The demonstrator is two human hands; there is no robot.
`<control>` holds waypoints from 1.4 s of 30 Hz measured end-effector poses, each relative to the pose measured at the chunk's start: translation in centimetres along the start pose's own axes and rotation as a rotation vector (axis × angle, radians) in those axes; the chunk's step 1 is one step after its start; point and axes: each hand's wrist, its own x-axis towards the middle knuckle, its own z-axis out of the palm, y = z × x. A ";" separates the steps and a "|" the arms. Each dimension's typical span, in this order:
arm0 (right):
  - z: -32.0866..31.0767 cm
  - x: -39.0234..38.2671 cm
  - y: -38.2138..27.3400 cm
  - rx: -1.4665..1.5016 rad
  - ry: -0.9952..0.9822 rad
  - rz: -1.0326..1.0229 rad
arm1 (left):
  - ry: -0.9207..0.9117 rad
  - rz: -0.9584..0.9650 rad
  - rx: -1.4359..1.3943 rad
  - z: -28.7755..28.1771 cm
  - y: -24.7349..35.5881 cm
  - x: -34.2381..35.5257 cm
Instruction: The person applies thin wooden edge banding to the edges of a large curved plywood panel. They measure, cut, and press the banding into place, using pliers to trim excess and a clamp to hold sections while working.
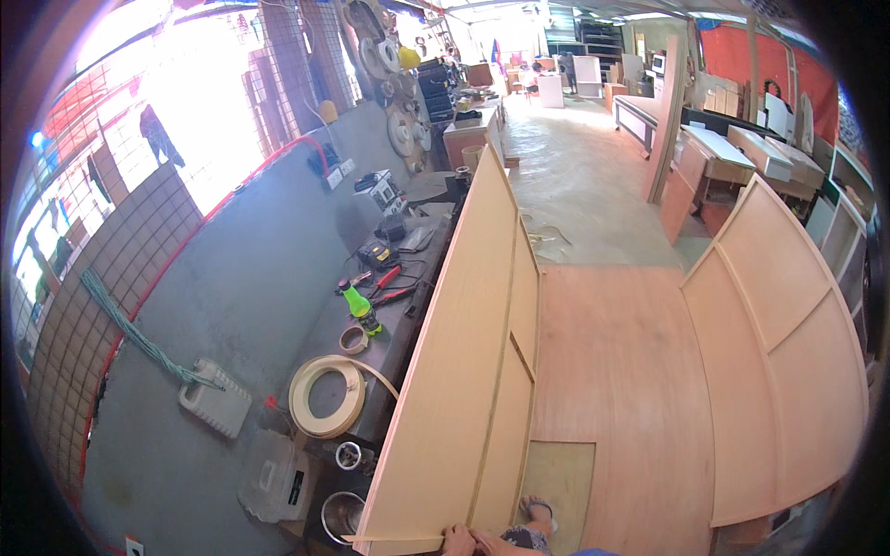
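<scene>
A long light-wood panel [454, 371] stands on its edge in front of me, with thin frame strips along its side. Across its near end lies a narrow strip of edge banding [399, 539], whose left tip juts past the panel's corner. My left hand [457, 540] is closed on this strip at the near edge, fingers bent. Right beside it, my right hand [491, 544] has its fingers pressed together at the same end; what they pinch is hidden. The lower parts of both hands are cut off by the picture's edge.
On the left bench sit a roll of edge banding [326, 397], a tape roll [353, 340], a green bottle [360, 308] and red-handled pliers [386, 281]. A framed panel [779, 343] stands at right. A plywood sheet [630, 371] lies between the panels. My foot [536, 506] shows below.
</scene>
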 end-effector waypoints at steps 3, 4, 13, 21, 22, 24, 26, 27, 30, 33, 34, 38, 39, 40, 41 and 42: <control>0.6 -0.2 0.3 -0.015 0.003 0.025 | 0.005 -0.080 -0.027 2.4 0.8 1.4; 1.0 -0.2 0.3 -0.015 0.001 0.031 | 0.105 -0.139 -0.084 3.6 0.8 2.2; 1.7 -0.4 2.2 -0.085 -0.033 0.063 | 0.074 -0.057 -0.066 4.0 0.1 1.9; 0.5 -1.4 7.3 -0.258 -0.098 0.109 | 0.175 -0.077 -0.068 -4.9 -2.6 -7.1; 0.5 -1.5 7.9 -0.279 -0.096 0.124 | 0.169 -0.045 -0.104 -7.1 -2.7 -8.8; 0.7 -1.8 9.1 -0.323 -0.088 0.157 | 0.531 0.057 -0.415 -11.3 -2.7 -13.9; 1.7 -2.2 9.9 -0.431 -0.113 0.140 | 0.909 0.076 -0.783 -15.0 -1.7 -20.1; 2.5 -2.3 10.0 -0.385 -0.091 0.195 | 1.018 0.019 -0.955 -15.9 -1.7 -23.0; 4.8 -4.3 10.5 -0.442 -0.185 0.196 | 1.384 -0.368 -0.931 -16.1 -3.0 -30.4; 6.5 -8.0 10.7 -0.526 -0.203 0.180 | 1.459 -0.919 -0.992 -14.1 -5.1 -31.1; 7.3 -9.3 10.6 -0.559 -0.188 0.171 | 1.461 -0.969 -1.094 -13.4 -6.0 -30.0; 9.3 -14.6 9.7 -0.691 -0.523 0.161 | 1.497 -0.863 -1.343 -13.1 -8.2 -23.4; 9.4 -15.8 10.0 -0.694 -0.621 0.103 | 1.546 -0.871 -1.367 -13.5 -7.9 -21.8; 9.7 -16.6 10.2 -0.686 -0.800 0.059 | 1.590 -0.882 -1.393 -14.1 -7.8 -20.4; 10.1 -17.2 9.6 -0.754 -0.748 0.060 | 1.616 -0.878 -1.424 -14.3 -8.1 -19.6; 10.4 -17.7 9.3 -0.885 -0.594 0.016 | 1.619 -0.919 -1.357 -14.3 -8.5 -19.2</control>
